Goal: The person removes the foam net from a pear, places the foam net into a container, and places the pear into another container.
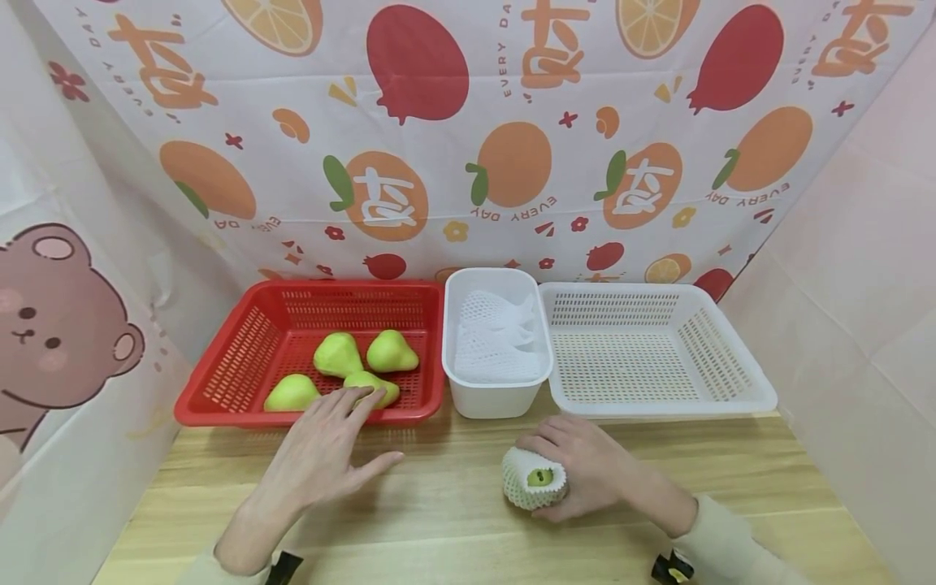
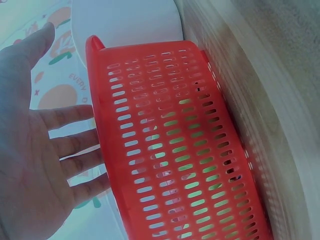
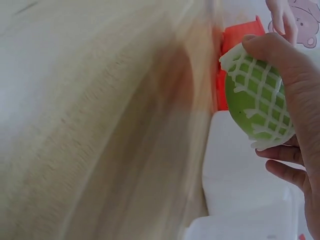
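Observation:
In the head view my right hand grips a green pear wrapped in a white foam net sleeve. The right wrist view shows the net stretched round the fruit, thumb on one side and fingers on the other. My left hand reaches over the front rim of the red basket, fingers straight and thumb spread. Its fingertips overlap the nearest pear in the head view. Three other bare pears, one of them a pear at the middle, lie in that basket.
Beside the red basket stands a white tub with several folded foam nets inside. Right of it is a white basket with slotted walls. A printed curtain hangs behind, and the wooden table runs along the front.

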`<action>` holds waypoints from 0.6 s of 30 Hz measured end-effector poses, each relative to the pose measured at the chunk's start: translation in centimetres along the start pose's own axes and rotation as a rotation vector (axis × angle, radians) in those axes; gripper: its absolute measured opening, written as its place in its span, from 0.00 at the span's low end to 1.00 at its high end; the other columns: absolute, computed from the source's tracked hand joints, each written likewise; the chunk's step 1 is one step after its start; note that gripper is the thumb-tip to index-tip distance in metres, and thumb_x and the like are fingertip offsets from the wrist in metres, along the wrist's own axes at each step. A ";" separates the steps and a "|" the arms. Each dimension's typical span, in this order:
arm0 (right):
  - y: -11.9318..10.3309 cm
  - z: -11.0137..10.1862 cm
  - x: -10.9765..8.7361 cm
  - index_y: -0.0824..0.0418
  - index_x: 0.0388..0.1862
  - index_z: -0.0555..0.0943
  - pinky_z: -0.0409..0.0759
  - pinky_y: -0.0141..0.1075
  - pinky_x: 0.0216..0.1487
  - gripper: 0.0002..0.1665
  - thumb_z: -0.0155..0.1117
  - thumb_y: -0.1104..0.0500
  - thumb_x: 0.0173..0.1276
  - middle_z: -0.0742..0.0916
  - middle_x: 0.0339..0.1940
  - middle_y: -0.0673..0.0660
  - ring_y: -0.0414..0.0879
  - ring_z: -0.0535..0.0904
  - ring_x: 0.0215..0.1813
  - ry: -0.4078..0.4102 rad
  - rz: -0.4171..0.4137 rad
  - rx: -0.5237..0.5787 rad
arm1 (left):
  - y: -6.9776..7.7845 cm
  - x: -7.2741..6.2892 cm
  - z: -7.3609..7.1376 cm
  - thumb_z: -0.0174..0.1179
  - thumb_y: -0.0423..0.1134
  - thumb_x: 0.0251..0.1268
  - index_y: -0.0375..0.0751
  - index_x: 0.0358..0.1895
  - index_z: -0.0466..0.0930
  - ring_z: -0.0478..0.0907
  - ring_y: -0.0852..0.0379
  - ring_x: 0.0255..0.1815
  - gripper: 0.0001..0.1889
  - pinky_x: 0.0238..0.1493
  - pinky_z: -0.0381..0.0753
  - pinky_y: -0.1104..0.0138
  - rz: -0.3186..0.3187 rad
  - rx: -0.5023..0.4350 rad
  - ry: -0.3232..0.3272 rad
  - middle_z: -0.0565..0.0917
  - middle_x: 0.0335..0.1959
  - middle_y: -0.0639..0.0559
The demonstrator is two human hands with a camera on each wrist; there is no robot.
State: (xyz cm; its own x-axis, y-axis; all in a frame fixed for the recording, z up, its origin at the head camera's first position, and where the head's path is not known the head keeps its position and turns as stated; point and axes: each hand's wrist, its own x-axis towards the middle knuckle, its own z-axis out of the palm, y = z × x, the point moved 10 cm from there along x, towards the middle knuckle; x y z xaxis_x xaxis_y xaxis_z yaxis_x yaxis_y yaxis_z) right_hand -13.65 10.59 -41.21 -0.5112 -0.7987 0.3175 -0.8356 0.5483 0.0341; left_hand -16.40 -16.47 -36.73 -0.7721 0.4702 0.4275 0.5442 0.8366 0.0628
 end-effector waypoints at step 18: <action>-0.5 2.5 -0.7 0.49 0.69 0.77 0.86 0.49 0.66 0.57 0.75 0.19 0.47 0.88 0.54 0.48 0.47 0.85 0.59 -0.146 0.026 -0.004 | -0.3 -0.2 0.3 0.71 0.69 0.53 0.42 0.68 0.79 0.82 0.37 0.58 0.45 0.61 0.82 0.42 -0.033 -0.015 -0.026 0.85 0.58 0.43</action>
State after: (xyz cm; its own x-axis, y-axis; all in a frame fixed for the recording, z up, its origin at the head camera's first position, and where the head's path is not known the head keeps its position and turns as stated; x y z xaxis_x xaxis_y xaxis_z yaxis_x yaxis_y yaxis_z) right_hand -13.36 10.27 -43.82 -0.5565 -0.8117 0.1774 -0.8211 0.5699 0.0317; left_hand -16.52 -16.71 -37.13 -0.7979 0.4494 0.4017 0.5229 0.8476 0.0906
